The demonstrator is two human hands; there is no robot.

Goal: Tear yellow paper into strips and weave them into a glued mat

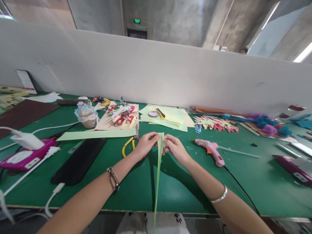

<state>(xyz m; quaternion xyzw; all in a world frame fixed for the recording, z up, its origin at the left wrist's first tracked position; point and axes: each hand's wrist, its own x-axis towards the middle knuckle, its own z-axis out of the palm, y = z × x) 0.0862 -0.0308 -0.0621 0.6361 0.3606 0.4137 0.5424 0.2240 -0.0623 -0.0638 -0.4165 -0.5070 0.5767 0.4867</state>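
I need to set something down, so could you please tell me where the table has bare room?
A wide bare stretch of table lies between the glue gun and the purple power strip at right; a smaller one, between the black device and the left forearm. Paper scraps and pom-poms crowd the back.

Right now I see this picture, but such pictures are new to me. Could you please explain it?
No robot is here: a person works barehanded. The single picture comes from a camera worn on the head, looking forward and down. The left hand and right hand together hold the upper end of a pale green paper strip, which runs down past the near edge of the green table in this view. On it lie a pink glue gun to the right, a yellow-handled tool beside the left hand, another green strip farther left, and cut paper pieces behind.
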